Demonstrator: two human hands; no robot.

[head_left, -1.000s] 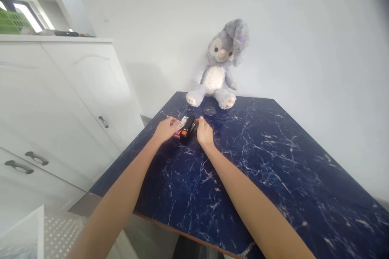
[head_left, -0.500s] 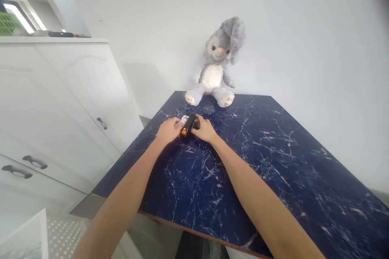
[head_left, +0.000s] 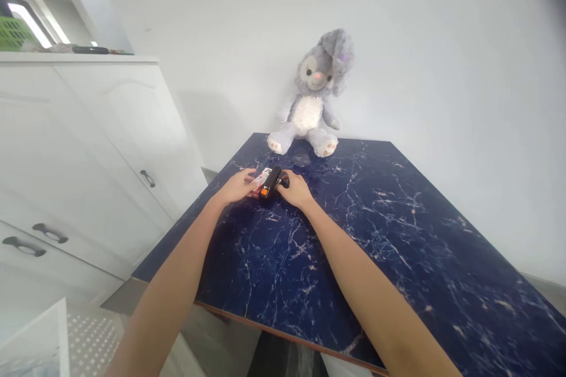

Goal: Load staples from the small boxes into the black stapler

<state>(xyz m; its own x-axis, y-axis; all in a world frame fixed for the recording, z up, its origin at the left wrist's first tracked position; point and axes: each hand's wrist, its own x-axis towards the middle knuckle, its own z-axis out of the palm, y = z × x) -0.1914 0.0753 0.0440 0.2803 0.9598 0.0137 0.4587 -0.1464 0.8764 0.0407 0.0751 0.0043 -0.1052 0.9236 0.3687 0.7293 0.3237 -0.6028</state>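
— Near the middle of the frame, a little left of centre, what are the two hands on?

— Both meet at a black stapler (head_left: 270, 182) with an orange patch at its near end. It lies on the dark blue marbled desk (head_left: 354, 235), pointing away and slightly to the right.

— And the right hand (head_left: 295, 190)?

— It lies along the stapler's right side, touching it. Its fingers curl round the far end of the black body; they look closed on it, though the fingertips are hidden behind the stapler.

— The left hand (head_left: 236, 187)?

— It sits just left of the stapler, palm down. Its fingers reach toward a small white and red card or packet (head_left: 262, 177) that lies under or against the stapler's left side. The fingers are held loosely together and touch the card's edge; whether they pinch it I cannot tell, it is too small.

— What else is on the desk?

— At the far edge, upper centre of the frame, a grey and white plush rabbit (head_left: 316, 97) sits upright against the white wall (head_left: 442, 70), well apart from the hands.

— And off the desk?

— On the left of the frame stands a white cabinet (head_left: 79, 147) with dark handles. On its top, upper left, a green basket (head_left: 15, 35) shows at the frame's edge.
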